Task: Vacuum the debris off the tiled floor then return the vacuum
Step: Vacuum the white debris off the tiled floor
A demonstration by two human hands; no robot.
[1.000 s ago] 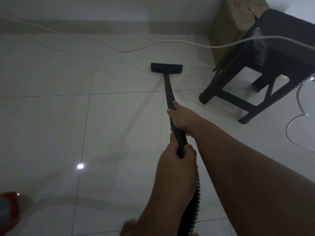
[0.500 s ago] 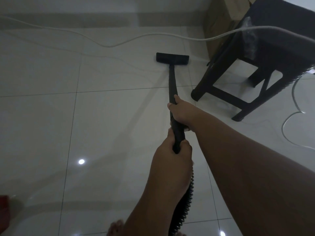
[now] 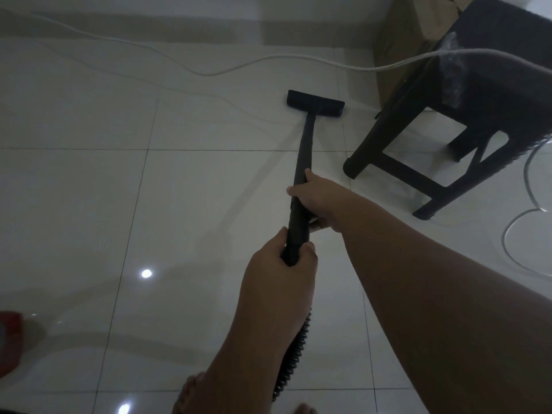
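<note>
A black vacuum wand (image 3: 303, 156) slopes away from me to a flat black floor head (image 3: 315, 103) resting on the pale tiled floor (image 3: 194, 204). My right hand (image 3: 316, 201) grips the wand about halfway along. My left hand (image 3: 280, 273) is closed around its lower end, where the ribbed black hose (image 3: 294, 357) begins and runs down behind my left forearm. The light is dim and I can make out no debris on the tiles.
A dark stool (image 3: 466, 115) stands just right of the floor head, with a cardboard box (image 3: 400, 46) behind it. A white cable (image 3: 209, 70) snakes across the far floor and loops at the right (image 3: 513, 234). A red object (image 3: 10, 339) sits at the left edge. My bare foot (image 3: 191, 392) is below.
The floor head has slid a little to the right, closer to the stool. Both hands keep the same grip on the wand.
</note>
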